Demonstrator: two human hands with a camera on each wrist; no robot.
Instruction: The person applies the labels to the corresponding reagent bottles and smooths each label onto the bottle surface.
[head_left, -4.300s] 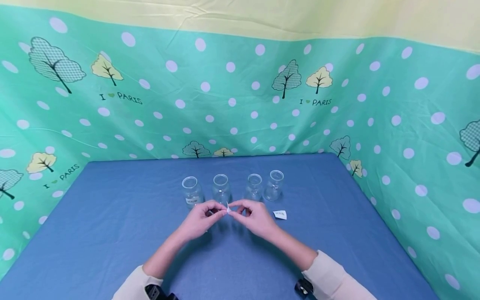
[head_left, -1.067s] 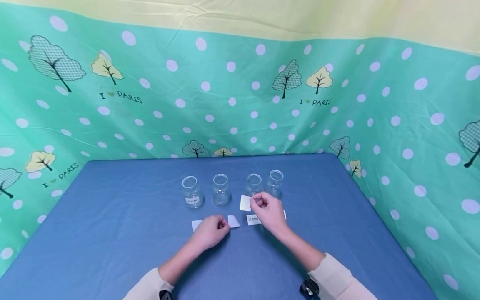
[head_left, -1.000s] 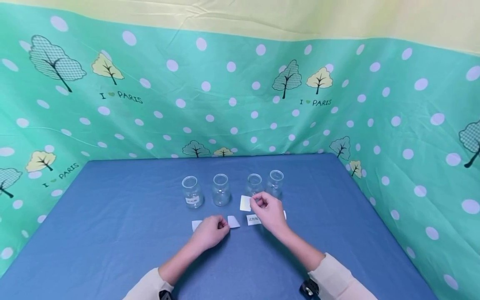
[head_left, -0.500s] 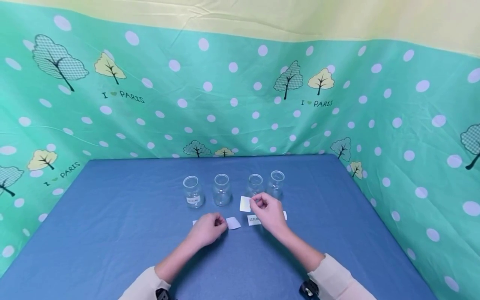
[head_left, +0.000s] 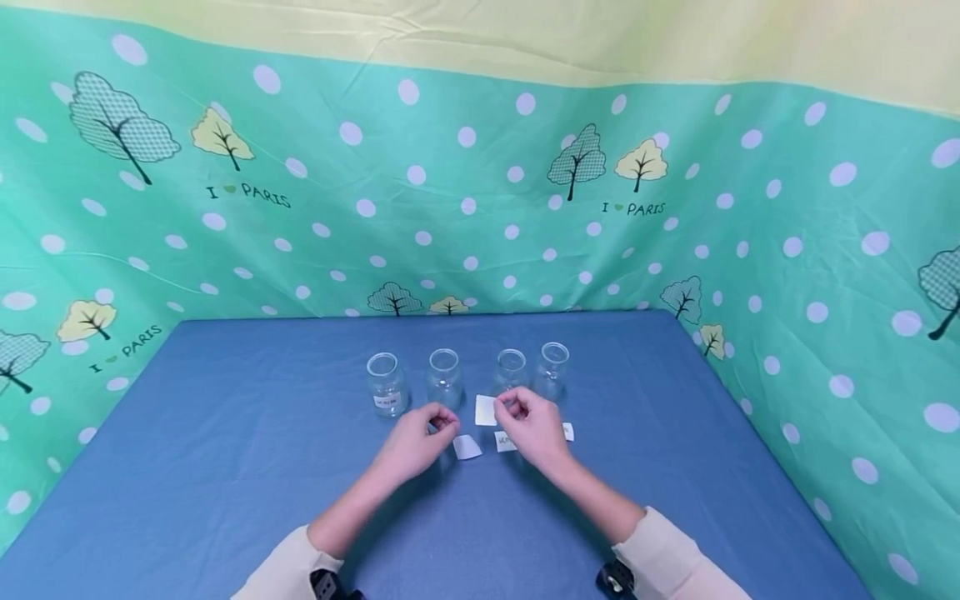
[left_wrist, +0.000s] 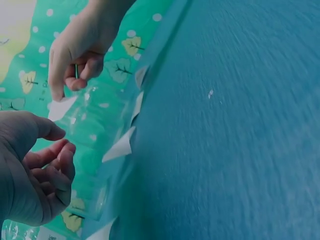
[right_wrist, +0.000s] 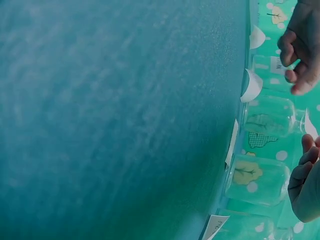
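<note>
My right hand pinches a white label by its edge, above the table and in front of the jars. To its left hovers my left hand. In the left wrist view, the left thumb and fingertips are apart with nothing seen between them. Below the hands lie a blank white slip and a printed label, partly hidden by the right hand. Farther right lies another label. Behind stands a glass jar bearing a printed label, beside a second jar without a visible one.
Two more glass jars stand to the right, one partly behind the right hand and one beside it. Another white slip shows low in the left wrist view. A blue cloth covers the table; a green dotted curtain rises behind.
Earlier both hands met at a small white piece; the right hand then held the label apart. Since half a second ago, the left hand has risen from beside the blank slip towards the label.
</note>
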